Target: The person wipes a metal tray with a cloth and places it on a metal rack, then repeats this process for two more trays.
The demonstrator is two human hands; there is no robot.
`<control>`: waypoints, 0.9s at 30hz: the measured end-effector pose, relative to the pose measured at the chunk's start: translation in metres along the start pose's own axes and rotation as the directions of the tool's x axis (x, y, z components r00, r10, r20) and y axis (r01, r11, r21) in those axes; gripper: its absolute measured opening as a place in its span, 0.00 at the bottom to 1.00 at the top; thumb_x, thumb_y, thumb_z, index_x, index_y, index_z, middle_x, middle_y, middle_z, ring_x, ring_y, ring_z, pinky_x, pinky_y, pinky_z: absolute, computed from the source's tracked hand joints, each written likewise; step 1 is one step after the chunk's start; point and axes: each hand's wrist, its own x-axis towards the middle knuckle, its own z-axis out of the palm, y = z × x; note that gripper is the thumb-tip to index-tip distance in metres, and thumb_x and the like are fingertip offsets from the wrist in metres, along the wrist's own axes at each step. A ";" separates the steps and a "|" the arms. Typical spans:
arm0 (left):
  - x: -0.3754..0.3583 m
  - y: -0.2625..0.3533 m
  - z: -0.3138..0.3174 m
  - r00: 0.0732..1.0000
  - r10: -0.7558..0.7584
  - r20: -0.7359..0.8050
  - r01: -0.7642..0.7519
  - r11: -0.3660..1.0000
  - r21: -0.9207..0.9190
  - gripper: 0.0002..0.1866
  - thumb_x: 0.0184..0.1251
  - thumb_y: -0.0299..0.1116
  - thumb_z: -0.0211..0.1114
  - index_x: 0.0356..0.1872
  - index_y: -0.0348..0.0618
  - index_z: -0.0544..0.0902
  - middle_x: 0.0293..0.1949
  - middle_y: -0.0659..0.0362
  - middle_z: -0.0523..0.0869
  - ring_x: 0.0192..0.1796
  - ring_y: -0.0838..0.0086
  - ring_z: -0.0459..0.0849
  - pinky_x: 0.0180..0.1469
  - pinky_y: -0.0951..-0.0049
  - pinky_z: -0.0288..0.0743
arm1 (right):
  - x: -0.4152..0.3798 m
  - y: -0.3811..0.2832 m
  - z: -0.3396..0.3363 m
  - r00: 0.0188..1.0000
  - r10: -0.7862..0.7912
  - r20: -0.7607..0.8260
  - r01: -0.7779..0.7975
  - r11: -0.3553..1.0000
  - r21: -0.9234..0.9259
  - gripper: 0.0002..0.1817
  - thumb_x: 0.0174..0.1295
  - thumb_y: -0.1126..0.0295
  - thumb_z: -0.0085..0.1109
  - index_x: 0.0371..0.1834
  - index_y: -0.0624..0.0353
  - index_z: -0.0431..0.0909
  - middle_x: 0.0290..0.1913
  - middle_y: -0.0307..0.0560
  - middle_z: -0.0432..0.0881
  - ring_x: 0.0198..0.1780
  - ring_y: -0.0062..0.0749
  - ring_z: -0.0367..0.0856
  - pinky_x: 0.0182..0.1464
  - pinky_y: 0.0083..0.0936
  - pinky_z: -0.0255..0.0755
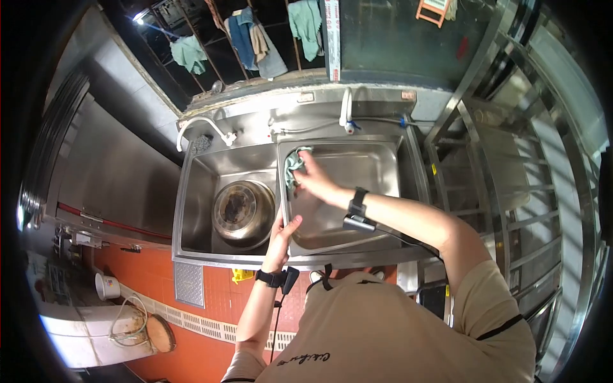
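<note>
Pressing the cloth [294,163] at 11 o'clock in the right basin [357,166], right hand [314,180] grasps it; left hand [281,233] clasps the divider [279,191].

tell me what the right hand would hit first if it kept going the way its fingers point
The right hand points up-left, already pressing the teal cloth. Just beyond, probably the right basin's back-left corner wall; depth is unclear.

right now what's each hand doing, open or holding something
Left hand: gripping the divider between the two sink basins.
Right hand: pressing a teal cloth against the right basin wall; fingers look fairly flat on it.
</note>
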 end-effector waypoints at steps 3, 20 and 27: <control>0.000 -0.031 -0.024 0.994 -0.041 -0.099 0.034 0.997 -0.070 0.30 0.70 0.43 0.60 0.68 0.40 0.65 0.62 0.57 0.74 0.63 0.72 0.70 0.65 0.69 0.63 | -0.023 0.047 0.038 0.999 -0.011 -0.036 0.002 0.970 -0.244 0.27 0.66 0.70 0.49 0.66 0.63 0.55 0.53 0.58 0.72 0.53 0.43 0.75 0.56 0.39 0.72; -0.002 -0.003 -0.007 0.962 0.129 -0.240 -0.181 0.961 -0.209 0.19 0.70 0.37 0.61 0.57 0.41 0.75 0.50 0.60 0.81 0.51 0.76 0.78 0.56 0.74 0.71 | -0.077 0.052 0.007 0.818 -0.231 0.526 0.571 0.221 -0.791 0.25 0.61 0.59 0.56 0.61 0.53 0.67 0.51 0.60 0.74 0.45 0.55 0.80 0.46 0.49 0.74; -0.013 -0.005 -0.002 0.927 0.224 -0.300 -0.260 0.962 -0.084 0.35 0.59 0.21 0.55 0.72 0.42 0.62 0.56 0.61 0.78 0.54 0.77 0.76 0.59 0.76 0.67 | -0.084 0.087 -0.112 0.965 0.024 0.261 0.262 -0.124 -0.957 0.21 0.61 0.70 0.53 0.59 0.52 0.67 0.51 0.63 0.71 0.49 0.54 0.78 0.41 0.42 0.80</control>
